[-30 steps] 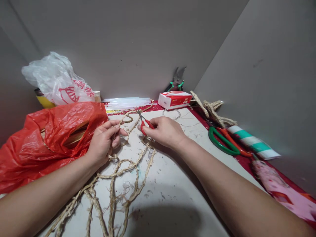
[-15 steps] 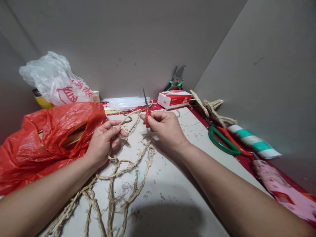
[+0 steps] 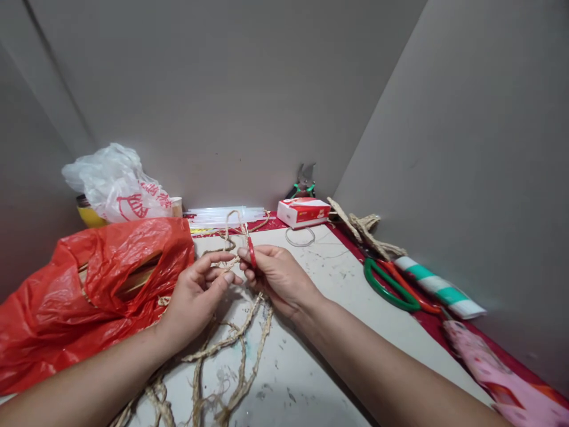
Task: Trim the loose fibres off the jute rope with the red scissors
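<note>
Between the thumb and fingers of my left hand [image 3: 200,293] is a stretch of braided straw cord. My right hand [image 3: 280,276] is closed around the red handles of small scissors [image 3: 251,252], whose thin blades point up and away from me. The fingertips of both hands nearly meet at the cord. More of the braided cord [image 3: 249,323] hangs below my hands and runs in loose loops over the white tabletop toward me. One loop stands up behind the scissors. Where the cord passes under my left fingers it is partly hidden.
A red plastic bag [image 3: 128,249] with straw-coloured pieces inside lies at left, a white plastic bag [image 3: 115,184] behind it. Clear sticks [image 3: 222,214], a red-and-white box [image 3: 304,212] and pruning shears [image 3: 306,178] line the back wall. Large green-and-orange-handled scissors [image 3: 391,287] lie at right.
My hands have come together at the cord; earlier they were apart. The scissors have moved left and down toward my left hand. The whole view has tilted upward.
</note>
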The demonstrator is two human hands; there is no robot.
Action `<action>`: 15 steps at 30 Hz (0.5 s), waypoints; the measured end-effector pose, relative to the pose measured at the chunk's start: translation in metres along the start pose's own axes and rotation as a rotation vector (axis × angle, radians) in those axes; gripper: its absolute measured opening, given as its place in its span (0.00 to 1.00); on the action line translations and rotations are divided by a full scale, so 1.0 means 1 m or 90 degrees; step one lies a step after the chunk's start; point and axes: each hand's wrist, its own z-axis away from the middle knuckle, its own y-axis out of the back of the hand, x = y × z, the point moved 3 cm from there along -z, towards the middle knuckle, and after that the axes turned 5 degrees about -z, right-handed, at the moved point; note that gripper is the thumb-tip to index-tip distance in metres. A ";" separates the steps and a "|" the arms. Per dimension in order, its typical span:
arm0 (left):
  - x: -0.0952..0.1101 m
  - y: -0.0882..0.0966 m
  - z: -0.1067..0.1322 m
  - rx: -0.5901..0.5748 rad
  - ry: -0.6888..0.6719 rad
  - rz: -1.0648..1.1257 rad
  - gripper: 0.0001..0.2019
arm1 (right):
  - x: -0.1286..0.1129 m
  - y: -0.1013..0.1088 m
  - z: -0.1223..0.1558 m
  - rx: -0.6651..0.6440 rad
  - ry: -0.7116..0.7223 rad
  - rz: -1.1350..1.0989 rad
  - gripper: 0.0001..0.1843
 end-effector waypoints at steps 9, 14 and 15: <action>0.000 -0.007 -0.001 -0.134 0.120 0.099 0.13 | -0.007 0.014 -0.007 0.042 0.237 0.029 0.14; -0.001 -0.009 -0.002 -0.263 0.221 0.191 0.12 | -0.009 0.017 -0.009 0.050 0.253 0.019 0.15; -0.001 -0.008 -0.002 -0.261 0.219 0.189 0.12 | -0.011 0.017 -0.010 0.056 0.252 0.014 0.15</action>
